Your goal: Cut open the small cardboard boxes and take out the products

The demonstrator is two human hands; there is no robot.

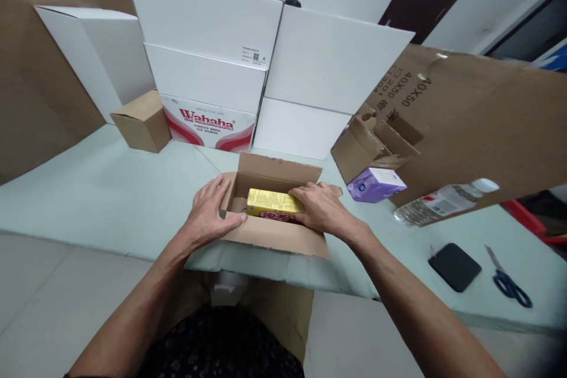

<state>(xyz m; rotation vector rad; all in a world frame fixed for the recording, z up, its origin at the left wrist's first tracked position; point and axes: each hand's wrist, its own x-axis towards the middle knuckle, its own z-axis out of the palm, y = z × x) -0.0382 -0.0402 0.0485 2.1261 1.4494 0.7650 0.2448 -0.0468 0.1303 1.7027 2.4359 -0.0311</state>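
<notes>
An open brown cardboard box (pixel 274 238) lies near the table's front edge, its flaps folded outward. My left hand (pixel 211 212) grips the box's left end, thumb over the near edge and fingers along the side. Inside the box is a yellow carton (pixel 271 201) with red lettering on its near side. Its right end is held by my right hand (pixel 319 207), with fingers on top and the thumb at the near face. The tips of some right fingers and the carton's underside are hidden.
White panels (pixel 208 23), one printed Wahaha, stand behind the box. A small closed carton (pixel 148 124) is at back left. To the right are open cardboard boxes (pixel 358 147), a purple package (pixel 376 184), a water bottle (pixel 443 204), a black pad (pixel 454 267) and scissors (pixel 509 283).
</notes>
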